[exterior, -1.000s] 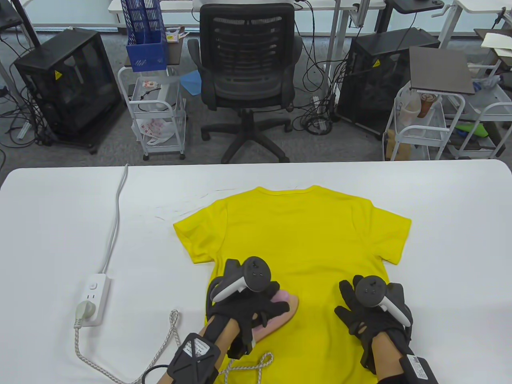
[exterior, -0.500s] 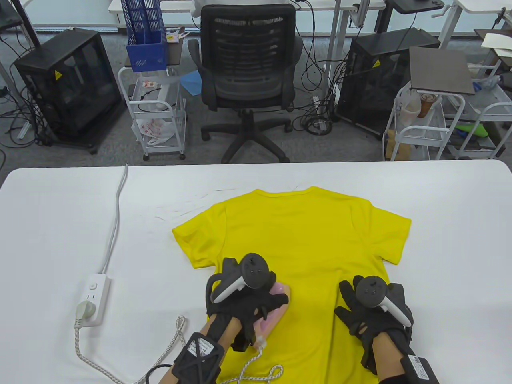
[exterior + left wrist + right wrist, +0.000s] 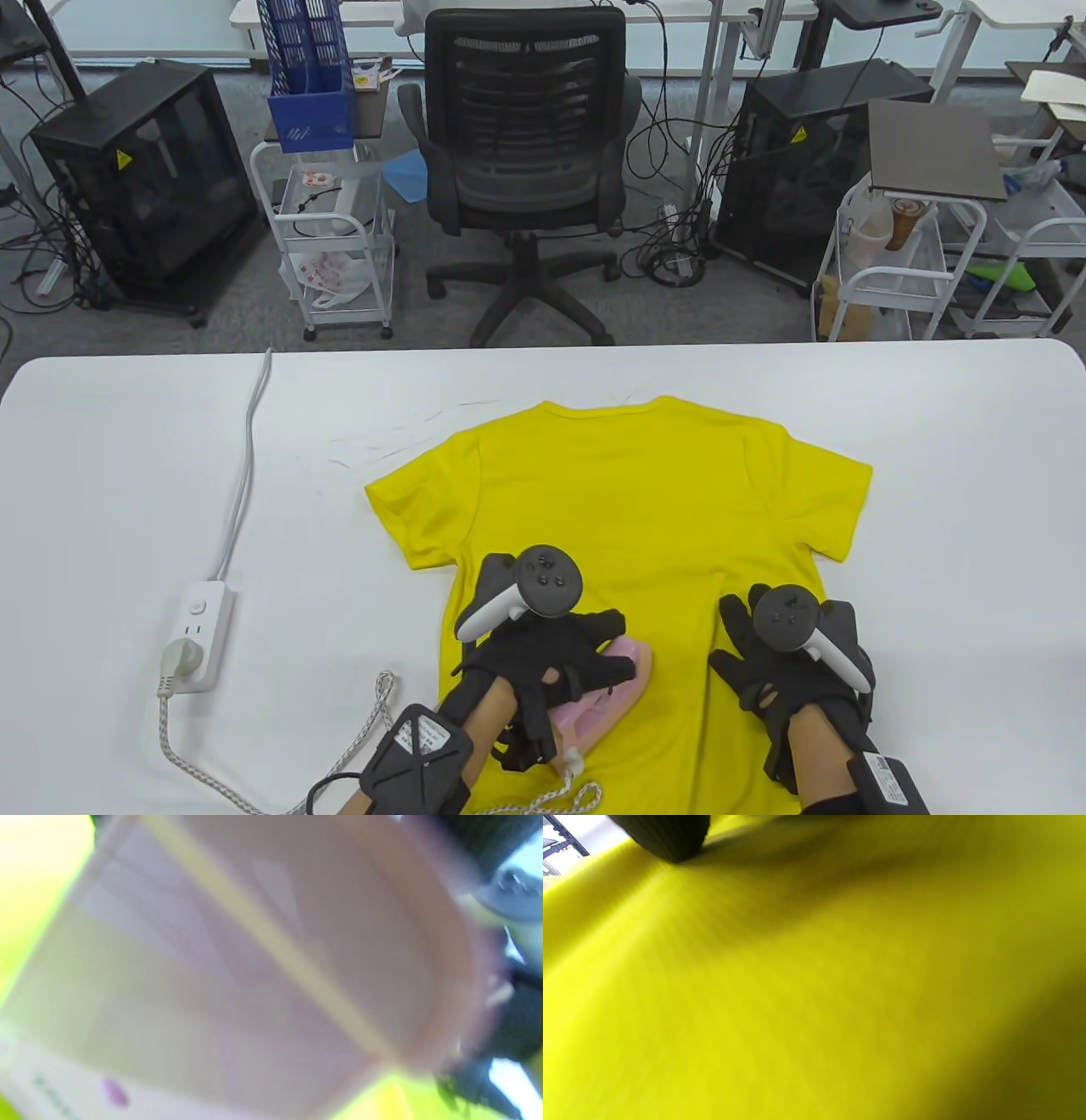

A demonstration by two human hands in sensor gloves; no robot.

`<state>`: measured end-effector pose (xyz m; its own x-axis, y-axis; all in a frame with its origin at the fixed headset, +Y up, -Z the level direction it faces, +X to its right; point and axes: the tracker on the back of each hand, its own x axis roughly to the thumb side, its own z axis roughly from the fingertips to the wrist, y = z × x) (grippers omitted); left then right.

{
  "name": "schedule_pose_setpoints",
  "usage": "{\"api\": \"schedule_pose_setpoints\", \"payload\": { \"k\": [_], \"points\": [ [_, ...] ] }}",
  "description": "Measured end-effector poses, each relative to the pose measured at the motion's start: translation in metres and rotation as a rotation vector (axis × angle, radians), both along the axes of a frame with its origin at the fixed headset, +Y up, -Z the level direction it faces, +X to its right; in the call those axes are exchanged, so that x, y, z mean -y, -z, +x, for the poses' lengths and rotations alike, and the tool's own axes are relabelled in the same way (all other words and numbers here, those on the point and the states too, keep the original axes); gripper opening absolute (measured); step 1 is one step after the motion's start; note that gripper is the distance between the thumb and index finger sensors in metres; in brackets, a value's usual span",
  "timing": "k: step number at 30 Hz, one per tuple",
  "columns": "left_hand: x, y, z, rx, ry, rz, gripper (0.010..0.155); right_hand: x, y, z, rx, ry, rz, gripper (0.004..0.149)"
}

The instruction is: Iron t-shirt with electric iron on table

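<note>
Yellow t-shirt (image 3: 632, 518) lying flat, pink iron (image 3: 604, 696) sitting on its lower left part.

You are looking at a bright yellow short-sleeved t-shirt lying spread out on the white table (image 3: 959, 475), collar pointing toward the far edge, both sleeves lying out to the sides and the hem running off the near edge of the table view. A pale pink electric iron is resting sole-down on the shirt's lower left area, its nose pointing up and to the right, while its braided white cord (image 3: 356, 739) is trailing off the shirt onto the table at the left.
</note>
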<state>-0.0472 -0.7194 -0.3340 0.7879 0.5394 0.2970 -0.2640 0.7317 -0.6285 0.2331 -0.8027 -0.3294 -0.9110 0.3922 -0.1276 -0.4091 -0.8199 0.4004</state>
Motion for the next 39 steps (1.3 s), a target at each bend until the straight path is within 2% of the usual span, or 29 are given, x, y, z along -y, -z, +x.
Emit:
{"api": "schedule_pose_setpoints", "payload": {
  "k": [4, 6, 13, 16, 18, 20, 23, 27, 30, 33, 34, 39],
  "points": [
    [-0.008, -0.002, 0.003, 0.025, 0.088, 0.098, 0.076, 0.0, 0.0, 0.0, -0.002, 0.0, 0.0, 0.071],
    [-0.008, 0.005, -0.006, -0.022, 0.083, 0.1, 0.078, 0.0, 0.0, 0.0, -0.002, 0.0, -0.001, 0.071],
    [-0.013, 0.033, -0.063, -0.349, 0.147, 0.228, 0.076, 0.0, 0.0, 0.0, -0.002, -0.003, -0.001, 0.072],
    [-0.01, 0.041, -0.082, -0.405, 0.149, 0.166, 0.078, 0.0, 0.0, 0.0, -0.002, -0.004, -0.002, 0.072],
    [0.0, 0.044, -0.088, -0.386, 0.029, 0.033, 0.079, 0.0, 0.0, 0.0, -0.001, -0.004, -0.002, 0.072],
    [0.007, 0.043, -0.084, -0.309, -0.053, -0.073, 0.08, 0.0, 0.0, 0.0, 0.0, -0.003, -0.002, 0.072],
    [0.019, 0.035, -0.06, -0.209, -0.161, -0.218, 0.079, 0.0, 0.0, -0.001, 0.0, -0.005, -0.003, 0.072],
    [0.021, 0.017, -0.017, -0.041, -0.173, -0.249, 0.077, -0.001, 0.0, -0.001, 0.001, -0.004, -0.003, 0.072],
    [0.009, 0.003, 0.002, 0.044, -0.074, -0.16, 0.078, -0.001, 0.0, -0.001, 0.001, -0.005, -0.003, 0.072],
    [-0.012, -0.008, 0.013, 0.053, 0.097, 0.105, 0.082, -0.001, 0.0, -0.001, 0.0, -0.006, -0.003, 0.072],
    [-0.018, -0.011, 0.019, 0.053, 0.171, 0.149, 0.084, -0.001, 0.0, -0.001, 0.0, -0.005, -0.004, 0.072],
    [-0.021, -0.008, 0.038, 0.021, 0.486, 0.317, 0.085, -0.001, 0.0, -0.001, -0.003, -0.005, -0.003, 0.072]
  ]
}}
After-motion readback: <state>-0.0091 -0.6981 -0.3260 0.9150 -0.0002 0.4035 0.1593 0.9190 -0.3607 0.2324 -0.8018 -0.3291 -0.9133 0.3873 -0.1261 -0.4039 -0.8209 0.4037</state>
